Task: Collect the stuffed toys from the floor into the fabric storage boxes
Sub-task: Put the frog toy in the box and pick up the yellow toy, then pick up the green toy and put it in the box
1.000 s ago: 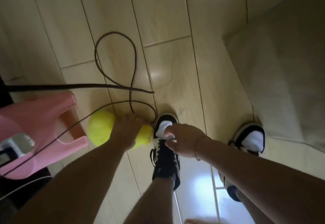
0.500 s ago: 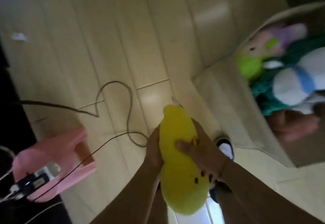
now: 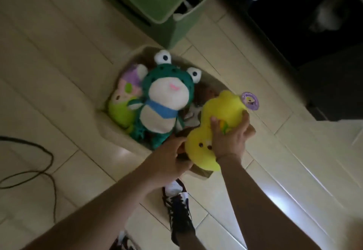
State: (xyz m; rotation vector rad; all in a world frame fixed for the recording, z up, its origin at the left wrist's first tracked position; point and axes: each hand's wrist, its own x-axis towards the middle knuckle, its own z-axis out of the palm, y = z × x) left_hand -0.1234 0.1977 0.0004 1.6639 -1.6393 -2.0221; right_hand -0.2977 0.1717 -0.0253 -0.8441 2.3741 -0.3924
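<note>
Lowering a yellow soft plush toy [image 3: 217, 124] over the right end of the beige fabric storage box [image 3: 115, 133], we are in the placing step. From the head view, our right hand [image 3: 228, 137] curls over the toy's middle, fingers and thumb gripping it. Our left hand [image 3: 169, 159] is at the toy's lower left edge beside the box's near rim; whether it grips the toy or the rim we cannot tell. The box on the pale wooden floor [image 3: 59, 53] already holds a green frog plush with a blue scarf [image 3: 163, 100] and a lime, pink and purple plush [image 3: 123, 102]. Next, we judge, the toy must be pressed down beside the frog and released, or it may roll out.
</note>
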